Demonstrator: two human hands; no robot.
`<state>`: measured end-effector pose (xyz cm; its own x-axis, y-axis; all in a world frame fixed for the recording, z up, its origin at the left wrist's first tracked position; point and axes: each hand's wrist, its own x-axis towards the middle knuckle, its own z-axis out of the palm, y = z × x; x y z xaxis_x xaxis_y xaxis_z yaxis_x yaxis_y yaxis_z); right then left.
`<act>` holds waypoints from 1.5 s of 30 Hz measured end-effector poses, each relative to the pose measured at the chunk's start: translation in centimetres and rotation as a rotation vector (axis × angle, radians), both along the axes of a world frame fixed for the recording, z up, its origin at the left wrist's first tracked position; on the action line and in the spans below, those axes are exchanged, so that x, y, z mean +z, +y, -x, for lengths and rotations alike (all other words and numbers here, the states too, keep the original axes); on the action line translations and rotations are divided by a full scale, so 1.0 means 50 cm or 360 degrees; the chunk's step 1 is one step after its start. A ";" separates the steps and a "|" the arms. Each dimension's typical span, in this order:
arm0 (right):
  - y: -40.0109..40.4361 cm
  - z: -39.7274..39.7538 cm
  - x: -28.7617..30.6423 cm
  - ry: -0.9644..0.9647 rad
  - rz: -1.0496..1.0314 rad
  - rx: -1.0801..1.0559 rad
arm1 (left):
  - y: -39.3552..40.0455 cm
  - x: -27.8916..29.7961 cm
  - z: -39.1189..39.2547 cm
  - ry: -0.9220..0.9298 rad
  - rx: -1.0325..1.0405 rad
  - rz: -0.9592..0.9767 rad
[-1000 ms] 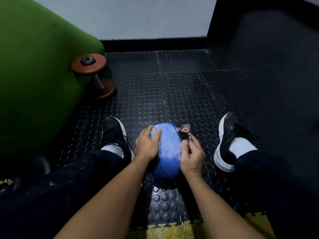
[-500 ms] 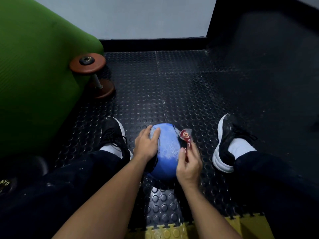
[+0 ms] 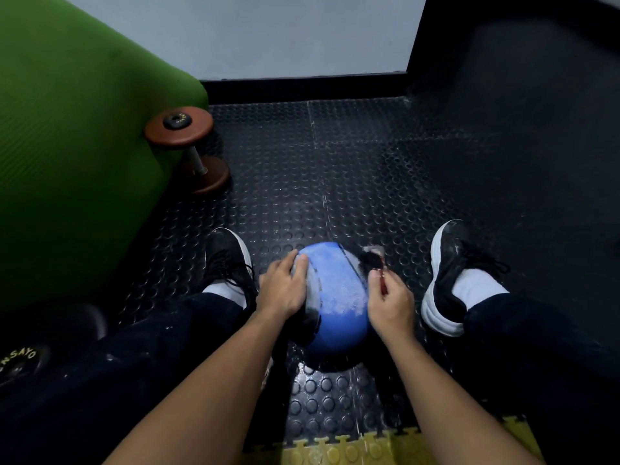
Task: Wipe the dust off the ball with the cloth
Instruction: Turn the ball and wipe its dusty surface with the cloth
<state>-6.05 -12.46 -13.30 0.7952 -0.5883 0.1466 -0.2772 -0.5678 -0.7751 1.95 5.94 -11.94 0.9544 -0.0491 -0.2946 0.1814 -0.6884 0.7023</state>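
Pinching the cloth (image 3: 373,260) at the ball's (image 3: 335,297) right shoulder, my right hand (image 3: 391,302) should drag firmly across the white dust; left hand (image 3: 283,288), fingers spread, braces the ball between my shoes.

Dim overall; edges bend; blurred moving cloth (image 3: 372,260)
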 end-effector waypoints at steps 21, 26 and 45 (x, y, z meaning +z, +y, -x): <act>0.085 0.068 -0.039 -0.0246 -0.0139 -0.0278 | -0.002 -0.012 0.000 -0.0061 -0.0245 0.0283; 0.043 0.001 0.010 -0.0145 -0.0189 -0.0213 | -0.004 -0.016 0.005 -0.0056 -0.0137 0.0310; 0.047 0.020 -0.030 -0.0446 0.0014 0.0057 | -0.015 0.001 0.022 -0.0036 -0.0008 0.0219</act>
<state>-7.03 -10.09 -14.81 0.7433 -0.5582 0.3687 -0.0322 -0.5803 -0.8137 0.87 5.19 -11.89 0.9603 -0.0925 -0.2632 0.1611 -0.5863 0.7939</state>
